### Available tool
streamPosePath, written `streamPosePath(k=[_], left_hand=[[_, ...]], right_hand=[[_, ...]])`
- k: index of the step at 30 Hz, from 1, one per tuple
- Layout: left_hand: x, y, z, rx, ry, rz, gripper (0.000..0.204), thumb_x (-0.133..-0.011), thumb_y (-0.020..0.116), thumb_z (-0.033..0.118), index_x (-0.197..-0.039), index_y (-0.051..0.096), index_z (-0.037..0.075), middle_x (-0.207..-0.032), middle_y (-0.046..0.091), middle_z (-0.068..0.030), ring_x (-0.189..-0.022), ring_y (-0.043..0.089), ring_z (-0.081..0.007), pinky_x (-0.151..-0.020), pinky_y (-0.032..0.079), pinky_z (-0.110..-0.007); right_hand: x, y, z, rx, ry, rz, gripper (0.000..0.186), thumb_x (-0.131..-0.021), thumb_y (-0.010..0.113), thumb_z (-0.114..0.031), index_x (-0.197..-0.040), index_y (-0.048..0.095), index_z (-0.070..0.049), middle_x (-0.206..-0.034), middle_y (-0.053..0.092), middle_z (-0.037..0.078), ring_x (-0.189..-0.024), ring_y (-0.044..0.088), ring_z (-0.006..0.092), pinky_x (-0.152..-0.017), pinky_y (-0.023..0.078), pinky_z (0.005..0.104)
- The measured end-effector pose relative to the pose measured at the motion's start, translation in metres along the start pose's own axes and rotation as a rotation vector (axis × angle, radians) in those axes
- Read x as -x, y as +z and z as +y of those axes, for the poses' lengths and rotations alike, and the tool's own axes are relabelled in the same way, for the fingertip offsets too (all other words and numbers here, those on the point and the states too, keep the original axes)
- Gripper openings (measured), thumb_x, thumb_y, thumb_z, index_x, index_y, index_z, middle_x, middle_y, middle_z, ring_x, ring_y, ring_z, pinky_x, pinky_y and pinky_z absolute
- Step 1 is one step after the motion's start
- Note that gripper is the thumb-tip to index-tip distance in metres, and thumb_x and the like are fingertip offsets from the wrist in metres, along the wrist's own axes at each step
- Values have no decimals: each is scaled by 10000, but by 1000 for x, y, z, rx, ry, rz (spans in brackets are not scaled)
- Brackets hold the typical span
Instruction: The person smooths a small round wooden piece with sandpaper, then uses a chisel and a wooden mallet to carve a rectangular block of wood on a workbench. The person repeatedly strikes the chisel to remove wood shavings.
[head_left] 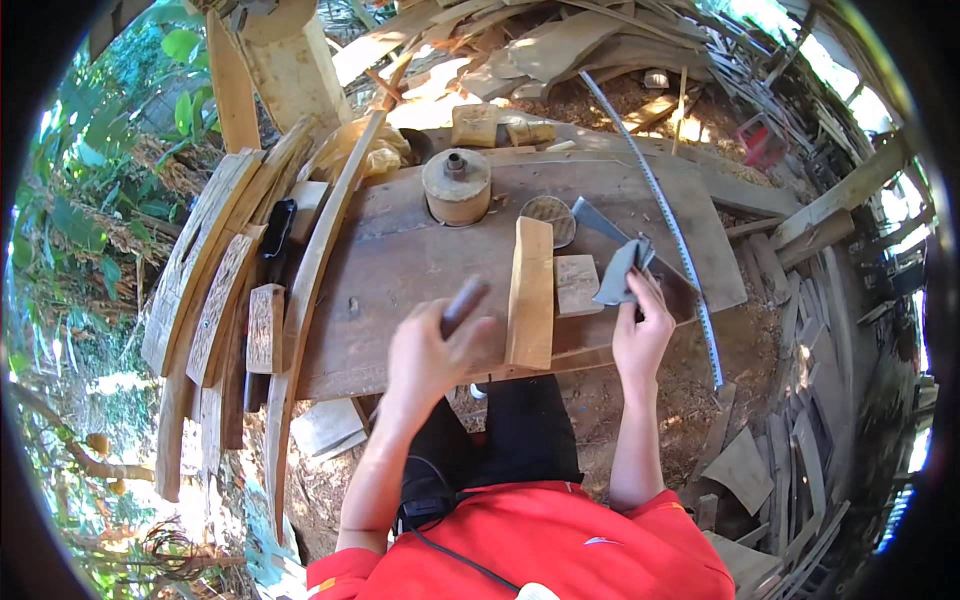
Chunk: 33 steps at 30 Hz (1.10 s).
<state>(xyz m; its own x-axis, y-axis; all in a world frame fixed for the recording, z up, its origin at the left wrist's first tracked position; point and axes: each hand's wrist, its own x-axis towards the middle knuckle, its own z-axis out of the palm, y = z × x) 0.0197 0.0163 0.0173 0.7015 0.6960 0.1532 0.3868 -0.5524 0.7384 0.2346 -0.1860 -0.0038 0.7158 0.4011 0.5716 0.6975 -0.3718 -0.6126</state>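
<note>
Over the near edge of the wooden workbench (400, 270), my left hand (415, 350) is closed around a short dark rod-like piece (464, 305), blurred by motion. My right hand (645, 335) pinches a folded grey sheet (612, 285); I cannot tell whether it is cloth or sandpaper. Between the hands a long pale wooden block (530, 295) lies on the bench. Beside it, close to the grey sheet, sits a small squarish wooden block (577, 285). Just beyond are a shallow round container (548, 218) and a flat grey metal blade (597, 220), partly covered by the sheet.
A round wooden piece with a metal tube (457, 190) stands farther back. A long thin marked strip (655, 185) crosses the right side. Curved planks (325, 240) and a black tool (280, 227) line the left. Scrap wood (560, 50) is piled behind and at right.
</note>
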Motion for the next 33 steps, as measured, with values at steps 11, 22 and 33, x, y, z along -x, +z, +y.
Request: streamPosePath(k=[11, 22, 33], left_hand=[[-36, 103, 62, 54, 61, -82, 729, -850, 874, 419, -1351, 607, -38, -1184, 608, -261, -984, 705, -466, -846, 596, -518], [-112, 122, 52, -93, 189, 33, 529, -982, 712, 440, -1291, 691, 11, -1330, 652, -319, -1079, 713, -445, -915, 569, -519], [-72, 87, 39, -240, 187, -305, 470, -958, 712, 332, -1308, 655, 24, -833, 733, -281, -801, 723, -484, -745, 581, -564]], right_hand=[[14, 11, 69, -149, 280, 215, 327, -949, 592, 105, -1251, 716, 77, -1224, 767, 193, -1135, 734, 248, -1019, 543, 364], [11, 14, 68, -121, 246, 247, 322, -950, 597, 86, -1250, 713, 89, -1201, 776, 197, -1125, 740, 254, -1005, 541, 366], [17, 12, 83, -125, 234, 234, 332, -937, 594, 124, -1242, 718, 76, -1219, 767, 201, -1136, 740, 274, -1015, 546, 377]])
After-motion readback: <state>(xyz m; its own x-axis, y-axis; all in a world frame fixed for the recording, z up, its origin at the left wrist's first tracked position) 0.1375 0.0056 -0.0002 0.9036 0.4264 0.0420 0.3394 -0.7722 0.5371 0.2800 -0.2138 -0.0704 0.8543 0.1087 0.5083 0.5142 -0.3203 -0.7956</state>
